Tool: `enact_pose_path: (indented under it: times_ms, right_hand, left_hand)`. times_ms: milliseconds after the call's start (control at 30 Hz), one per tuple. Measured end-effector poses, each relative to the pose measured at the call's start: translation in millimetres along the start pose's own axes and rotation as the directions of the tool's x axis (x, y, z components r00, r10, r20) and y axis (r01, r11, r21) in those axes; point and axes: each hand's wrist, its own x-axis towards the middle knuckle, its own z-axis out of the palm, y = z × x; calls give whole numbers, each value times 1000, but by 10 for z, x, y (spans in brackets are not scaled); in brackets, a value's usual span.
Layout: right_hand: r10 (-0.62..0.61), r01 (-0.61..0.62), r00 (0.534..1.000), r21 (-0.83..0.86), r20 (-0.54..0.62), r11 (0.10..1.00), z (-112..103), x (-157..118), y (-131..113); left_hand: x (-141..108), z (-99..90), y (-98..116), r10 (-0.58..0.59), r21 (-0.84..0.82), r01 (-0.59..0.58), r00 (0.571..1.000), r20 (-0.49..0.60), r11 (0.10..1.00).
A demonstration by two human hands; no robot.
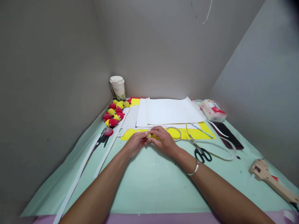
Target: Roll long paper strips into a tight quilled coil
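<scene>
Between my fingertips, over the middle of the table, is a small round yellow paper coil (149,136), mostly covered by the fingers. My left hand (136,142) pinches it from the left, with its fingers curled. From the right, my right hand (163,141) closes its thumb and fingers on the same coil. A thin pale paper strip (180,134) loops out behind the right hand, over a yellow sheet (169,133). Black-handled scissors (202,154) lie open-bladed to the right of that hand, under or beside another curled strip (230,158).
Several red and yellow coiled figures (112,123) and a red disc (108,132) sit left, before a lidded paper cup (118,88). White sheets (173,110) lie behind. At right are a tissue pack (213,110), phone (230,137) and glue gun (271,179). Long white strips (79,172) run along the left.
</scene>
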Motion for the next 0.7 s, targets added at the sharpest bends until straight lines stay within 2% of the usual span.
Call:
enact_pose_path:
  times_ms: [133, 300, 500, 700]
  right_hand:
    - [-7, 7, 1000, -5, 13, 1000, -3, 11, -21]
    - [15, -15, 999, 7, -46, 1000, 29, 22, -63]
    - [13, -11, 997, 25, -74, 1000, 34, 32, -65]
    - [14, -11, 999, 65, -48, 998, 12, 42, -70]
  left_hand:
    - [0, -29, -3, 3, 26, -4, 1000, 18, 1000]
    - [8, -2, -20, 21, -26, -22, 999, -40, 999]
    - [11, 37, -22, 0, -61, -3, 998, -56, 998]
    - [12, 6, -29, -11, -40, 10, 1000, -29, 999]
